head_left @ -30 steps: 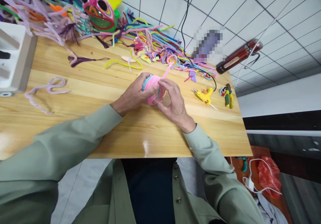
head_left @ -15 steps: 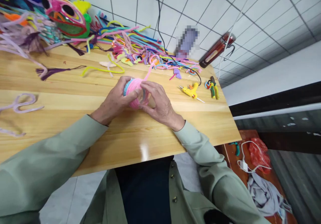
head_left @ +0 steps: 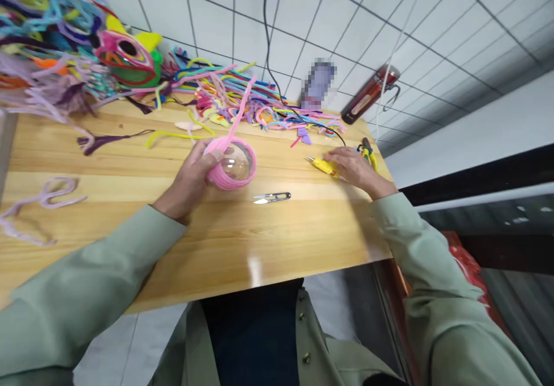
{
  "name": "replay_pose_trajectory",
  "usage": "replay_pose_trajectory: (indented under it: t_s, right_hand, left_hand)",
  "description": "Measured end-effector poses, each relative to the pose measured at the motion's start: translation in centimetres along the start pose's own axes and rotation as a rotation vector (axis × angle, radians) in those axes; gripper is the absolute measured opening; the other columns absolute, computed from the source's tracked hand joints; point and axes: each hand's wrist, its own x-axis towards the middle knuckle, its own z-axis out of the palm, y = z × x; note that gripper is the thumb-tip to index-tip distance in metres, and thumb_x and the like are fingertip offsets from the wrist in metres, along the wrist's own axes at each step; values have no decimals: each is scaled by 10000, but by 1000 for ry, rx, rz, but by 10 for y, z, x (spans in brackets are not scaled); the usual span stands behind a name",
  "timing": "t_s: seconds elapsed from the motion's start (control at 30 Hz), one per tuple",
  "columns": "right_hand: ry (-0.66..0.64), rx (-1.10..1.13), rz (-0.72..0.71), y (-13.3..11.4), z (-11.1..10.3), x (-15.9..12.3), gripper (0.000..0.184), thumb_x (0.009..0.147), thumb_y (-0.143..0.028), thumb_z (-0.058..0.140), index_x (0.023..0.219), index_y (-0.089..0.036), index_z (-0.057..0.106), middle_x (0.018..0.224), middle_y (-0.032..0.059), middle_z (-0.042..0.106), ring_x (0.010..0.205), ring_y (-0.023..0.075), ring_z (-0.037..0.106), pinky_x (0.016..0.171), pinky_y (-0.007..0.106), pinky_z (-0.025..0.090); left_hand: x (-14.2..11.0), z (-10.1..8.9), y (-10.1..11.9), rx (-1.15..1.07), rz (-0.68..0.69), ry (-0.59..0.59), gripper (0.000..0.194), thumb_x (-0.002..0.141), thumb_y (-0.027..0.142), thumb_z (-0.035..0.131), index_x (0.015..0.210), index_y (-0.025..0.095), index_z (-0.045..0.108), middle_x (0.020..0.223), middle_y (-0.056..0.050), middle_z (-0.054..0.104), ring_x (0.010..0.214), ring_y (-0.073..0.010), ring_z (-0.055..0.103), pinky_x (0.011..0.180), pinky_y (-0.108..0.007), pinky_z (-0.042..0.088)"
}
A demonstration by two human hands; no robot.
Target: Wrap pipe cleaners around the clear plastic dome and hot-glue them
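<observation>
My left hand [head_left: 194, 173] is closed around a clear round container [head_left: 238, 161] wrapped in pink pipe cleaner [head_left: 229, 183]. One loose pink end sticks up from its rim toward the wall, and my thumb presses on the wrapped edge. On the right, my right hand [head_left: 352, 168] is over the yellow hot glue gun [head_left: 324, 167], fingers round its body, with the metal nozzle pointing left. The hand hides the gun's handle. Between my hands lies a pair of thread snips [head_left: 272, 197], blades to the left.
Bundles of coloured pipe cleaners [head_left: 225, 86] line the wall, with a fish-like mask [head_left: 130, 60] at left. A red thermos [head_left: 370, 94] leans at back right near pliers [head_left: 367, 154]. A black cord [head_left: 267, 28] hangs down. Purple pipe-cleaner loops [head_left: 58, 193] lie left.
My right hand has left the pink-wrapped container and moved right onto the glue gun. The snips now show on the table. My left hand has tilted the container, its opening toward me.
</observation>
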Motion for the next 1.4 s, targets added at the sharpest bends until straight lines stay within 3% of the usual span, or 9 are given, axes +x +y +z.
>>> replay_pose_trajectory:
  t_s: [0.1,0.3,0.43,0.6,0.73,0.87,0.97,1.17,1.4]
  right_hand:
    - [-35,-25,-31,8,11,-1,434,1023,-127,589,1380,-143,836,1402,228,837,1330,351,784,1203,560,626]
    - [-89,-79,-25,17,14,0,450,1072,-178,521,1418,-195,807,1287,207,860,1260,359,794,1134,532,650]
    - [-97,7,32,12,7,0,403,989,-225,601,1335,-228,808,1169,185,853,1111,371,812,997,541,696]
    - [267,278,218,-29,-9,-3,283,994,-383,691,1242,-285,789,1159,181,810,1120,417,778,1023,636,651]
    - [444,531,298,-96,-16,16,252,1043,-549,739,1067,-302,786,1027,106,783,1000,329,761,963,546,654]
    - [345,986,255,-159,-22,50,311,991,-573,816,966,-263,822,981,54,827,900,265,774,882,462,687]
    - [192,1158,175,-186,-26,66,306,961,-548,854,911,-248,831,1104,70,873,975,255,790,900,426,690]
    - [100,1233,210,-193,-22,65,409,941,-593,876,770,-237,769,1077,69,885,773,175,689,767,343,641]
    - [58,1256,227,-196,-25,57,363,963,-569,867,822,-239,813,1070,70,886,887,212,760,798,347,638]
  left_hand:
    - [2,4,8,-281,-123,102,507,891,582,806,1237,251,639,1370,-101,800,1185,-271,790,1019,-439,662]
    - [-1,3,18,-375,-175,76,486,919,537,775,1293,243,674,1412,-95,769,1177,-252,790,1003,-405,673]
    - [1,2,16,-349,-183,82,503,933,573,756,1307,251,657,1441,-102,749,1165,-261,788,921,-394,678]
    - [5,2,7,-350,-177,118,572,891,631,803,1294,259,643,1411,-101,749,1120,-256,786,893,-389,670]
    - [4,5,4,-317,-181,132,631,849,679,845,1276,257,653,1400,-100,743,1115,-269,770,834,-380,660]
    - [1,6,7,-289,-172,92,620,907,705,793,1323,271,644,1410,-104,742,1139,-275,768,828,-377,654]
    - [1,6,9,-276,-150,56,616,944,711,760,1359,273,635,1480,-113,729,1219,-295,766,869,-390,656]
    - [-1,9,6,-216,-97,50,714,921,759,811,1395,256,632,1465,-103,751,1328,-324,735,1058,-445,630]
    - [-4,9,4,-127,-25,5,764,951,781,797,1453,242,593,1578,-135,702,1442,-336,672,1197,-470,562]
